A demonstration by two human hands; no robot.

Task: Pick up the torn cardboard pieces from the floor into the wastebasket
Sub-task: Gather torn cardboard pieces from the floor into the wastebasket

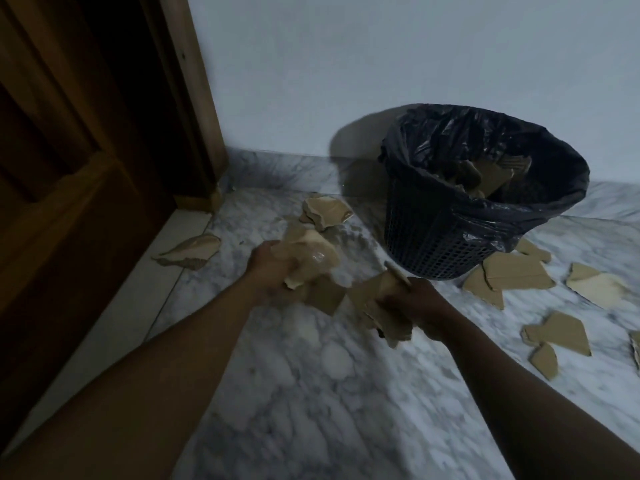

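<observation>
Cardboard pieces (313,259) are clutched in the left grip (273,270) and the right grip (417,303), beside the wastebasket (433,237)

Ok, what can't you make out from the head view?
Head view:
Inside the wastebasket: its liner and rim hide how full it is.
Floor behind it: hidden by the basket.
Cardboard piece at the right edge: cut off.
Wads in the left hand and right hand: motion-blurred, count unclear.

Motion blur smears the left hand (273,268) and its cardboard bundle (311,261); the view's right edge crops one floor piece (636,348).
</observation>
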